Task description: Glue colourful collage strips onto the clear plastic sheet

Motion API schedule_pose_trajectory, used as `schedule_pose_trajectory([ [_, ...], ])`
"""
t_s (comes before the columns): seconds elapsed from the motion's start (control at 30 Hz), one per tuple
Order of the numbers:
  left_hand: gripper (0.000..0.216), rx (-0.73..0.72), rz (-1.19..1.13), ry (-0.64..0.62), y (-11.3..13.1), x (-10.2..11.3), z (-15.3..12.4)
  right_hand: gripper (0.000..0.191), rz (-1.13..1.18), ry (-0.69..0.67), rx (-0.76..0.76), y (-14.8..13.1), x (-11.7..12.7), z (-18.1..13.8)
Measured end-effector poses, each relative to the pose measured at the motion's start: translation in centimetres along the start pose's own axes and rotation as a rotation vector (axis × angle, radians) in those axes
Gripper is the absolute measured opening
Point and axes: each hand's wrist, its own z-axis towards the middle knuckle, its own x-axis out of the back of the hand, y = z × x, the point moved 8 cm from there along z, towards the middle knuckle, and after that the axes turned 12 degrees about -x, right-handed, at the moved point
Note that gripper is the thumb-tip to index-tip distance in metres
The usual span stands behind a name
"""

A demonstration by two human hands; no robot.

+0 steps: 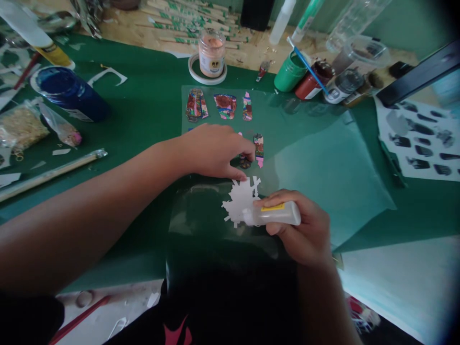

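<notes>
My right hand point(305, 230) is wrapped round a small clear squeeze bottle point(278, 214) with a yellow-edged label, which looks like a glue bottle. It is tipped nearly flat, its nozzle end over a white paper cutout point(239, 199) with a jagged, tabbed outline. At the cutout's top edge rests the thumb of my left hand point(219, 151). That hand is palm down, thumb and index finger apart, over the clear plastic sheet point(316, 167). Colourful patterned pieces, among them a narrow one point(258, 149) and a wider one point(225, 105), lie beyond it; my left hand partly covers others.
A blue paint jar point(72, 96) stands at left, near a long stick point(53, 175). At the back are an open peach paint jar point(212, 55), a green jar point(290, 72) and a red-brown jar point(314, 81) with a blue brush. A printed sheet point(420, 139) lies at right.
</notes>
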Motion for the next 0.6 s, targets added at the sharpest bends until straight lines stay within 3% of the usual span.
schedule_pose_trajectory([
  [0.6, 0.040, -0.013, -0.031, -0.007, 0.18, 0.15, -0.13, 0.026, -0.031, 0.057, 0.034, -0.14, 0.21, -0.06],
])
